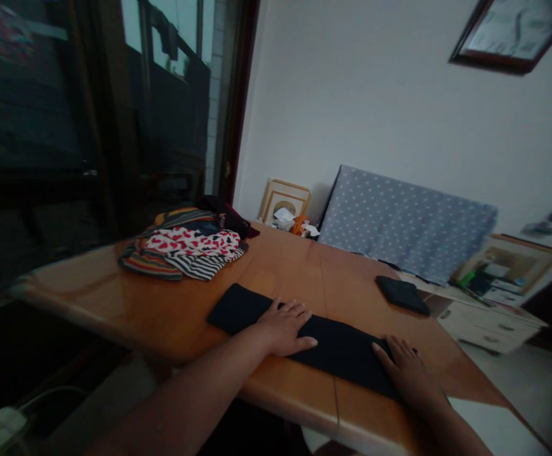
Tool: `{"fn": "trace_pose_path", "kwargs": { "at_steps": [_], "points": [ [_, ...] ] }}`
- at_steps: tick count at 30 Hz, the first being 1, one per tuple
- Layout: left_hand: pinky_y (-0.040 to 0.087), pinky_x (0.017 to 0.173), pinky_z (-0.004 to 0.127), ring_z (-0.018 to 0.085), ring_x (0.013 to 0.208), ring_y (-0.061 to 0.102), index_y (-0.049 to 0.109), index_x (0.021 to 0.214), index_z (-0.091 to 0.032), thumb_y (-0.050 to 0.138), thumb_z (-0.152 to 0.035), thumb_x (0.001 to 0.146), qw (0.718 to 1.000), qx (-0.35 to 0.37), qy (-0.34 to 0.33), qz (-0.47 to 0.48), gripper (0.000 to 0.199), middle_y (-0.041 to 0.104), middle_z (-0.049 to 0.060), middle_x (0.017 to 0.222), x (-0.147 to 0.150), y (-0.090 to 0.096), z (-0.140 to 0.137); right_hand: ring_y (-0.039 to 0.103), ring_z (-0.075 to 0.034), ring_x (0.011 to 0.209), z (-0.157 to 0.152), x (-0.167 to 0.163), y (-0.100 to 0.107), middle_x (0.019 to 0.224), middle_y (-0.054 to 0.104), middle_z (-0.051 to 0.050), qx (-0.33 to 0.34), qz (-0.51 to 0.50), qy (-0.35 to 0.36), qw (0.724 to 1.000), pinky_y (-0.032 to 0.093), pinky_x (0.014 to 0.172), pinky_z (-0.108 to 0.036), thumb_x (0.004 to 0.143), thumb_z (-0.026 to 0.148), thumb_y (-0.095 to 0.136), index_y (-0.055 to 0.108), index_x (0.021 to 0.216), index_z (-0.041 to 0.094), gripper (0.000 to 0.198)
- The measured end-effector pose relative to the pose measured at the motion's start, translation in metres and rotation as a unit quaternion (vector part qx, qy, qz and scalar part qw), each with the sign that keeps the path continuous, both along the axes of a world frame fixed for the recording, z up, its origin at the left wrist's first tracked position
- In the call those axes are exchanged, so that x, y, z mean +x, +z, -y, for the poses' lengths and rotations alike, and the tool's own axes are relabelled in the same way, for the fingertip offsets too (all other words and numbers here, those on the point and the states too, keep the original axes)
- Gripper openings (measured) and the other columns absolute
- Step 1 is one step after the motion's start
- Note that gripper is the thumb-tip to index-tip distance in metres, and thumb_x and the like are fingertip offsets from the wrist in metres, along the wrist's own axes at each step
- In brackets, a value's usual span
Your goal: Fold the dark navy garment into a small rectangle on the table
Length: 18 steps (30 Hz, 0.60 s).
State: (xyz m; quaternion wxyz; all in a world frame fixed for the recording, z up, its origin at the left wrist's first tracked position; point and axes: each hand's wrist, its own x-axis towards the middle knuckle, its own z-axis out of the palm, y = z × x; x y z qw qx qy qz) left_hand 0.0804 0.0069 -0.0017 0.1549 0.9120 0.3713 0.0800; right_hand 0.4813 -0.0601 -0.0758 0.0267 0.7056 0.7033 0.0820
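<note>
A long strip of folded dark cloth [337,345], probably a garment, lies flat along the near side of the wooden table [276,266]. On its left half rests my left hand [285,326], palm down with fingers out and the thumb apart. My right hand [404,364] lies on the cloth's right end, its fingers stretched and its thumb spread. Neither hand grips the cloth. Farther back sits a smaller dark folded piece [402,294], near the table's right edge.
A heap of patterned clothes [190,244] fills the table's back left. Behind the table stands a large panel under a dotted grey cloth [399,218], with a white drawer cabinet [489,323] at the right. A white sheet [489,421] lies at the near right corner.
</note>
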Motion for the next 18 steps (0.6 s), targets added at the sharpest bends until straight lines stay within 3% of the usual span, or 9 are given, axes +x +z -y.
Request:
{"fn": "trace_pose_path", "kwargs": {
  "at_steps": [5, 11, 18],
  "points": [
    [0.008, 0.125, 0.054, 0.030, 0.158, 0.010, 0.028, 0.162, -0.021, 0.025, -0.080, 0.093, 1.000, -0.003, 0.024, 0.011, 0.091, 0.020, 0.010, 0.170, -0.011, 0.007, -0.002, 0.020, -0.036, 0.155, -0.002, 0.009, -0.007, 0.162, 0.039, -0.007, 0.010, 0.007, 0.020, 1.000, 0.023, 0.118, -0.066, 0.088, 0.032, 0.041, 0.054, 0.148, 0.039, 0.062],
    [0.010, 0.124, 0.057, 0.033, 0.157, 0.015, 0.035, 0.160, -0.019, 0.020, -0.078, 0.094, 0.994, -0.021, 0.105, -0.028, 0.090, 0.026, 0.013, 0.168, -0.039, 0.016, -0.013, 0.026, -0.036, 0.153, 0.005, -0.022, 0.023, 0.160, 0.043, -0.011, -0.011, -0.034, -0.038, 0.999, 0.028, 0.118, -0.060, 0.094, 0.040, 0.036, 0.056, 0.146, 0.029, 0.058],
    [0.005, 0.122, 0.063, 0.035, 0.156, 0.017, 0.042, 0.157, -0.023, 0.017, -0.079, 0.094, 0.980, 0.050, 0.189, -0.045, 0.088, 0.030, 0.011, 0.167, -0.072, -0.006, -0.025, 0.034, -0.034, 0.150, 0.012, -0.045, 0.044, 0.154, 0.049, -0.014, 0.014, -0.083, -0.074, 0.994, 0.028, 0.119, -0.052, 0.099, 0.049, 0.037, 0.056, 0.143, 0.022, 0.056]
  ]
}}
